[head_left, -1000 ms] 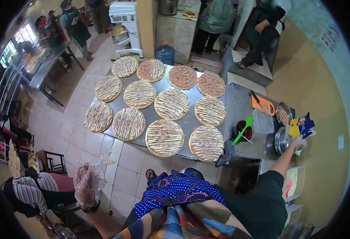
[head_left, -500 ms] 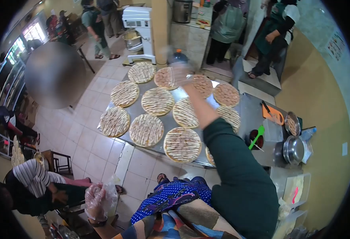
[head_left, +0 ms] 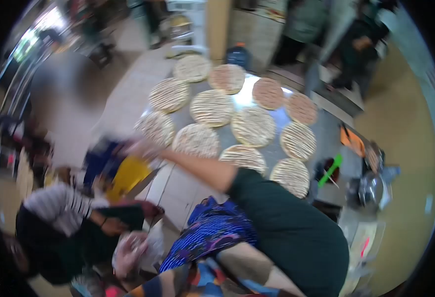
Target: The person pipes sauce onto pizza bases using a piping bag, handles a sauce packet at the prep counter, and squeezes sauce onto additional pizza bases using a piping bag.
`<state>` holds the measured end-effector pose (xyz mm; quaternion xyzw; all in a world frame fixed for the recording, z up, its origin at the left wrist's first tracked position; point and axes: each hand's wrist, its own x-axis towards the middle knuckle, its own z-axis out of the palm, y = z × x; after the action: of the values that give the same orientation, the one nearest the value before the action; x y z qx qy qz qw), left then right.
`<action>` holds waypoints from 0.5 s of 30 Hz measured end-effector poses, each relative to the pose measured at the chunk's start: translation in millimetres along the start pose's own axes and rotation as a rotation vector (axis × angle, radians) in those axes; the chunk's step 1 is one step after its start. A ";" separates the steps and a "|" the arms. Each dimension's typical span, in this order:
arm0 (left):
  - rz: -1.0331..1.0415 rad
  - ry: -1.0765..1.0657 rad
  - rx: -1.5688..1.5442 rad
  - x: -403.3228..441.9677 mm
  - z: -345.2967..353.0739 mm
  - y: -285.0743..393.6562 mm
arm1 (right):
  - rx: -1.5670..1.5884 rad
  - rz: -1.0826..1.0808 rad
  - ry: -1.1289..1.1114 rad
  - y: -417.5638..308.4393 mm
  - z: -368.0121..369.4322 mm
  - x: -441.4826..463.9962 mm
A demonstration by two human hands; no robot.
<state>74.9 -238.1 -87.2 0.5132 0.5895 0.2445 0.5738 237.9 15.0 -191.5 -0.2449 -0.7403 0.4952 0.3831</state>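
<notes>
My right hand (head_left: 145,147), in a clear glove and smeared by motion, is stretched left beyond the table. It meets the corner of a blue and yellow object (head_left: 128,175), perhaps a package; whether my fingers grip it is unclear. Low in the view, my left hand (head_left: 130,253), also gloved, is closed around a crumpled clear plastic bag (head_left: 152,242). Several round pizzas lie on the metal table (head_left: 178,115). Most carry white sauce stripes, like the striped pizza (head_left: 211,108). Two at the back right, including the plain pizza (head_left: 268,93), show brown topping without stripes.
A seated person in a striped sleeve (head_left: 61,205) is close on my left. On the table's right are a green spatula (head_left: 331,170), an orange board (head_left: 352,142) and a metal bowl (head_left: 371,188). A blue water bottle (head_left: 238,56) stands behind the table.
My right hand has swung from over the back pizzas to the left, off the table. A blue and yellow object now shows beside it. My view has shifted and blurred.
</notes>
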 end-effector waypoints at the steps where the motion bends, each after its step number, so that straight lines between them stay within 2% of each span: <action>1: -0.033 0.076 -0.012 2.2 14.0 10.0 | -0.024 0.039 0.101 2.3 -35.1 -24.5; 2: -0.035 -0.080 -0.003 10.8 12.2 14.0 | -0.044 0.108 0.212 -3.6 -73.9 -51.1; 4: 0.490 -0.208 0.324 29.3 9.5 -10.2 | -0.045 0.255 0.488 -27.4 -141.8 -105.2; 5: 0.303 -0.259 0.189 33.7 17.8 7.4 | -0.020 0.305 0.608 -43.7 -171.4 -133.9; 8: 0.489 -0.305 0.103 45.9 39.0 0.8 | 0.136 0.392 0.828 -85.3 -237.5 -215.5; 9: 0.470 -0.328 0.164 44.7 45.7 10.5 | 0.167 0.381 0.875 -78.7 -262.4 -236.2; 11: 0.558 -0.357 0.133 48.8 65.5 9.6 | 0.261 0.314 1.016 -71.4 -283.7 -286.0; 13: 0.489 -0.347 -0.005 53.4 78.1 13.8 | 0.339 0.232 1.206 -68.0 -301.8 -352.3; 14: 0.452 -0.315 0.086 55.6 78.6 21.7 | 0.370 0.182 1.305 -66.4 -307.4 -387.7; 15: 0.329 -0.292 -0.072 49.3 86.2 24.8 | 0.397 0.122 1.408 -69.4 -308.1 -428.0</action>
<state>172.0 -211.6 -105.6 0.6116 0.3993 0.2789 0.6235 739.6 -161.5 -200.0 -0.4717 -0.2002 0.3661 0.7768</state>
